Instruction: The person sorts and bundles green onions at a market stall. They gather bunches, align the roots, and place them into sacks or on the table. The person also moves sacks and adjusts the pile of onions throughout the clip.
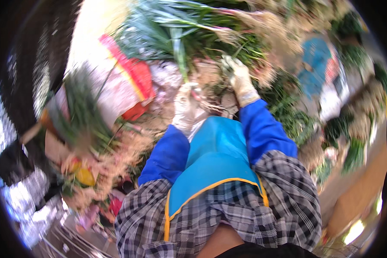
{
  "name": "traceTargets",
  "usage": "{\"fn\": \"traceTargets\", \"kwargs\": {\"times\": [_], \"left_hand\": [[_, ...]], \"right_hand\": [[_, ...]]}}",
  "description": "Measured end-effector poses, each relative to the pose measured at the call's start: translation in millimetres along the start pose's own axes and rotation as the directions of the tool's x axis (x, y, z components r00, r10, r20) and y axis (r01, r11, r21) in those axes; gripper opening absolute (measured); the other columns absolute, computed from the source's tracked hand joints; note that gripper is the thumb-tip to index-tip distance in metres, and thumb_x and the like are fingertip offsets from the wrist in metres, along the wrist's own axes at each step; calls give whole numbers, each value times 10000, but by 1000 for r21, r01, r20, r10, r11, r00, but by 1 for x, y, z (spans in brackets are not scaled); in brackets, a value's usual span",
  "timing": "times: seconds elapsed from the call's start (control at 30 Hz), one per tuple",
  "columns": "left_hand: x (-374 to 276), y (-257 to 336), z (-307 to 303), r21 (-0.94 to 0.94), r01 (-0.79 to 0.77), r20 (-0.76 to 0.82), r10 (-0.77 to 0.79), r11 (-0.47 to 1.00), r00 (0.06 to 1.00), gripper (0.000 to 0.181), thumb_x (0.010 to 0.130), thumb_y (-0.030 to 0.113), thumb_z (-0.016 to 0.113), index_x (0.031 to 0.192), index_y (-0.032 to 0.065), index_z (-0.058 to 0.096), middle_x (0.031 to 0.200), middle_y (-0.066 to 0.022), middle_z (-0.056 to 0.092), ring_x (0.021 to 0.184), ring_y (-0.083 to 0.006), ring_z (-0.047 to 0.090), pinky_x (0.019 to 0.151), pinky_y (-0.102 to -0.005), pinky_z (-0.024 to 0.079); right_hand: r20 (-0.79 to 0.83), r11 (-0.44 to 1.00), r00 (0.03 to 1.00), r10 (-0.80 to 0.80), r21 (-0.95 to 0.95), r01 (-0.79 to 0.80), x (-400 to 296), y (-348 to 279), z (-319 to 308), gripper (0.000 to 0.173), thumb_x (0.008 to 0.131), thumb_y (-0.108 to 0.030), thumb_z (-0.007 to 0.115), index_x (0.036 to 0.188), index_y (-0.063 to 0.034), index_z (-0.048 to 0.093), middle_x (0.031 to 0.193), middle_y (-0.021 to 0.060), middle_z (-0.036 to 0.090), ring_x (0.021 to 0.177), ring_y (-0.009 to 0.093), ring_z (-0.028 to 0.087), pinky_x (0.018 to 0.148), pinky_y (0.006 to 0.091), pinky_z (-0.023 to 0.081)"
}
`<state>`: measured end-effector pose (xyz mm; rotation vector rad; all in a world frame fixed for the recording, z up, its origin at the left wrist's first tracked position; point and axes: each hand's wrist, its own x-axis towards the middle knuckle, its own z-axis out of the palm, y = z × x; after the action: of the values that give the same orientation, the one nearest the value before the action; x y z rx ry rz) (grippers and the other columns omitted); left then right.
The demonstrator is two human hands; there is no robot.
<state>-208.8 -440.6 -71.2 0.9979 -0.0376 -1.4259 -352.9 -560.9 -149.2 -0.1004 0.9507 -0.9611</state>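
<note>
My left hand (183, 104), in a soiled pale glove, is closed around a spring onion (179, 53). Its green leaves point away from me, and its reddish base and stringy roots stick out to the right of my fingers. My right hand (240, 75), gloved the same way, reaches to the near edge of a large heap of spring onions (200, 29). Its fingertips are among loose green leaves, and blur hides whether they grip any. Most roots in the heap lie toward the right. A blue apron (217, 142) with yellow trim covers my lap.
Blurred bunched greens (87, 113) lie at left beside a red-edged sheet (125, 67). Trimmed roots and scraps (116, 167) litter the ground. More green leaves (287, 109) lie right of my arm, near a blue item (314, 63). Further bunches (354, 154) lie at far right.
</note>
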Motion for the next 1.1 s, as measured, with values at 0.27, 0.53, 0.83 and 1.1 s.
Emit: {"fn": "traceTargets", "kwargs": {"times": [0.27, 0.53, 0.83, 1.1], "left_hand": [[-5, -27, -34, -233, 297, -43, -314, 926, 948, 288, 938, 374, 435, 914, 102, 526, 519, 20, 388, 407, -110, 373, 410, -263, 351], [-16, -39, 17, -274, 130, -122, -169, 953, 978, 204, 949, 283, 427, 860, 110, 490, 521, 53, 337, 426, -63, 348, 405, -199, 310], [-130, 98, 100, -135, -238, 179, 260, 962, 949, 109, 917, 255, 508, 946, 151, 511, 537, 78, 428, 425, -37, 412, 515, -207, 456], [83, 24, 72, 3, 102, 51, -102, 995, 994, 465, 918, 236, 506, 1329, 85, 349, 1037, -48, 508, 522, -31, 317, 440, -146, 272]], "right_hand": [[91, 763, 799, 594, -380, -524, -26, 54, 53, 189, 845, -272, 616, 873, -86, 613, 585, -62, 388, 471, 57, 338, 403, 204, 282], [79, 880, 880, 469, 45, -473, -47, 33, 47, 142, 918, -249, 468, 895, -111, 495, 552, -38, 347, 413, 97, 300, 359, 242, 256], [-48, -543, 945, 324, -827, 145, -49, -155, -171, 448, 830, -393, 495, 1037, -4, 574, 942, 248, 598, 900, 352, 584, 768, 443, 453], [743, -564, 663, -92, -588, 580, 23, -117, 75, 372, 821, -343, 586, 1100, -99, 546, 918, 160, 615, 769, 308, 617, 642, 393, 497]]}}
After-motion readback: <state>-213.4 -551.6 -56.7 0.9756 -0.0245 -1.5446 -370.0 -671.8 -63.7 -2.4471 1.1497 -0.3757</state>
